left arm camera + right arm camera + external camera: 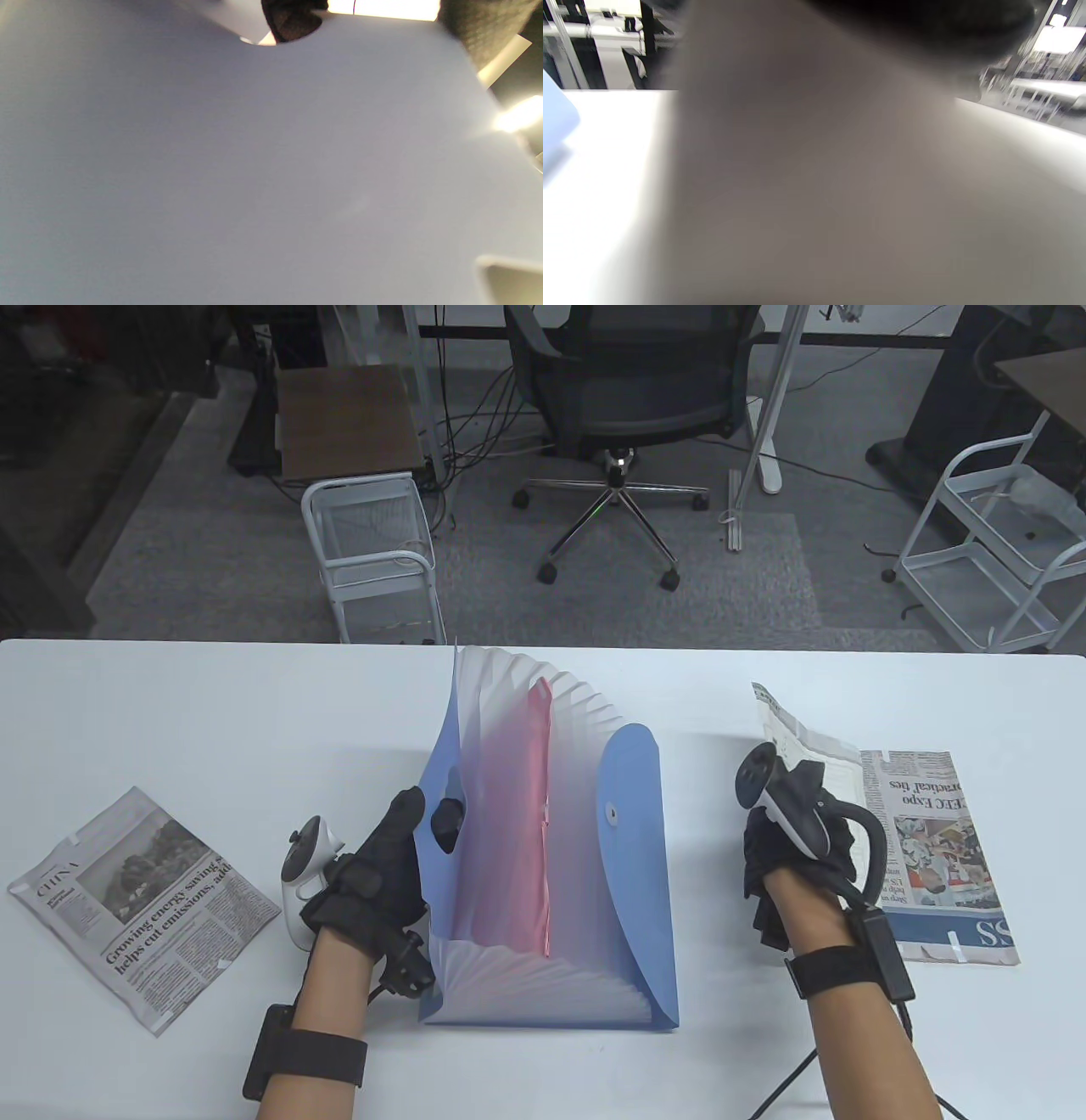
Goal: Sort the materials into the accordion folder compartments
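The blue accordion folder (632, 848) stands fanned open at the table's middle, with a pink sheet (530, 814) in one middle compartment. My left hand (427, 819) grips the folder's left outer wall, thumb outside and fingers (446, 817) inside behind the translucent plastic. That wall (254, 169) fills the left wrist view, with a fingertip (292, 21) at the top. My right hand (785, 789) holds a folded newspaper piece (806, 738), tilted up off the table to the right of the folder. Blurred grey paper (818, 190) fills the right wrist view, and the folder's corner (555, 123) shows at the left.
A second newspaper (942, 857) lies flat at the right, partly under my right hand and wrist. A third folded newspaper (144, 908) lies at the left near the front. Beyond the table's far edge stand an office chair (628, 415) and white wire carts (373, 551).
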### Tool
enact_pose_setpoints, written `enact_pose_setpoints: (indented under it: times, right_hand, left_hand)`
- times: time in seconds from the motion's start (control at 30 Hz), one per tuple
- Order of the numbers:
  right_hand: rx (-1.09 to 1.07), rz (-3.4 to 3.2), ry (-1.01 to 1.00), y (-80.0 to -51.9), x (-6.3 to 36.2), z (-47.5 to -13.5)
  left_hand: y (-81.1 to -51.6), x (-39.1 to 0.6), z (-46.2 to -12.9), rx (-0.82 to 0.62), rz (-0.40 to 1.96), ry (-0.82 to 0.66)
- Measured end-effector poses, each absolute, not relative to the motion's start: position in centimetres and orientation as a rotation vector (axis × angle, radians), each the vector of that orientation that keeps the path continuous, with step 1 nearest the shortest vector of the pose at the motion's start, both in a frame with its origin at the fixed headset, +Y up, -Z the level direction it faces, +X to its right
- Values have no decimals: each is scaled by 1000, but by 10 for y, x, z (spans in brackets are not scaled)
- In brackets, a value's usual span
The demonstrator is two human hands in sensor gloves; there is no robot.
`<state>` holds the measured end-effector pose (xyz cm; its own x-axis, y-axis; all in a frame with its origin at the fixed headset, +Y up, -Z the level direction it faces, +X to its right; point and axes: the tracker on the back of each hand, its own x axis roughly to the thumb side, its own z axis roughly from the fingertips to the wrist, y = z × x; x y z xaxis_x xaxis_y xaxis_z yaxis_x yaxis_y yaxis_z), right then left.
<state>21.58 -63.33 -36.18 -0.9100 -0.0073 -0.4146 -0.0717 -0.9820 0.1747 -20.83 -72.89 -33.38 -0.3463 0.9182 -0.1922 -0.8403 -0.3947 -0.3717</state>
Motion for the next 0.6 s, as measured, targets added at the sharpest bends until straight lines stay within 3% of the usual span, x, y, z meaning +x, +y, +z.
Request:
enact_pose_setpoints:
  times: [0.27,0.6]
  right_hand:
    - [-445,2780,231,-574,225,-349]
    - [-138,2235,249,-530,243,-330]
  left_hand:
    - [-729,-208,-333,-446,1943,-248]
    - [-729,-208,-333,-444,1949,-250]
